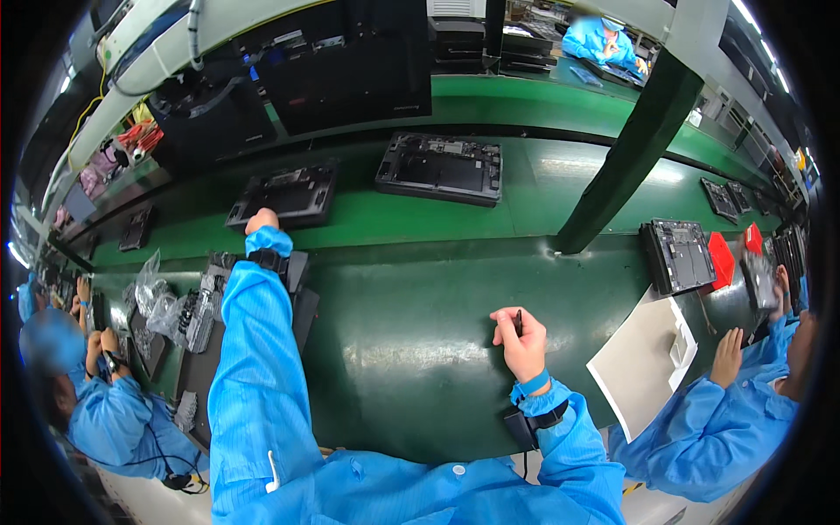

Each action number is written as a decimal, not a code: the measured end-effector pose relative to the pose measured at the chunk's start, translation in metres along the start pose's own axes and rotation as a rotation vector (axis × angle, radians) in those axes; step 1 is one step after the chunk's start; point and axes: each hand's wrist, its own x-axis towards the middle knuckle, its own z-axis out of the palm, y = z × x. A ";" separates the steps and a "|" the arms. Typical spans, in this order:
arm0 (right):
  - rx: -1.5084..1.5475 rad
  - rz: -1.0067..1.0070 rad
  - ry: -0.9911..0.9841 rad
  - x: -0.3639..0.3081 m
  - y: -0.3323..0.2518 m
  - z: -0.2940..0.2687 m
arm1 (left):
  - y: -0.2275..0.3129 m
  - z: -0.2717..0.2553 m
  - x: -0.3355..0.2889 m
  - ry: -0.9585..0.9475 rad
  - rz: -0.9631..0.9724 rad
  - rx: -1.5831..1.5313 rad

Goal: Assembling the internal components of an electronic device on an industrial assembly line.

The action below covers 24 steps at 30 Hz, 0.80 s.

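My left arm reaches out to the raised green conveyor, where my left hand touches the near edge of a dark laptop base with its inside exposed. The fingers of that hand are mostly hidden, so its grip cannot be made out. A second, similar laptop base lies to the right, apart from the hand. Above the green bench, my right hand is closed round a small black pen-like tool, only its end showing. Both wrists wear black bands, the right a blue one too.
Dark trays with small parts and clear plastic bags lie left of my arm. A green post rises at the right. Beyond it are another laptop base, red bins and a white sheet. Co-workers sit on both sides.
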 end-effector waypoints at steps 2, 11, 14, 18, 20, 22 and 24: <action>-0.008 0.008 0.016 0.001 -0.001 -0.001 | 0.027 -0.014 -0.009 0.217 -0.244 -0.220; -0.045 0.011 -0.009 0.000 -0.007 0.000 | 0.176 -0.050 -0.046 0.030 0.244 -0.794; -0.029 0.027 0.003 -0.001 -0.006 0.002 | 0.225 0.003 0.008 -0.160 0.006 -0.857; -0.018 0.039 -0.031 0.001 -0.007 0.001 | 0.248 0.028 0.025 0.273 0.061 -0.550; -0.001 0.048 -0.018 -0.001 -0.012 0.002 | 0.254 0.002 0.007 0.118 -0.054 -0.754; 0.001 0.050 -0.006 -0.003 -0.011 0.000 | 0.261 0.005 0.011 0.119 0.010 -0.876; -0.017 0.029 0.018 -0.002 -0.012 -0.001 | 0.277 -0.020 -0.018 0.047 -0.130 -1.552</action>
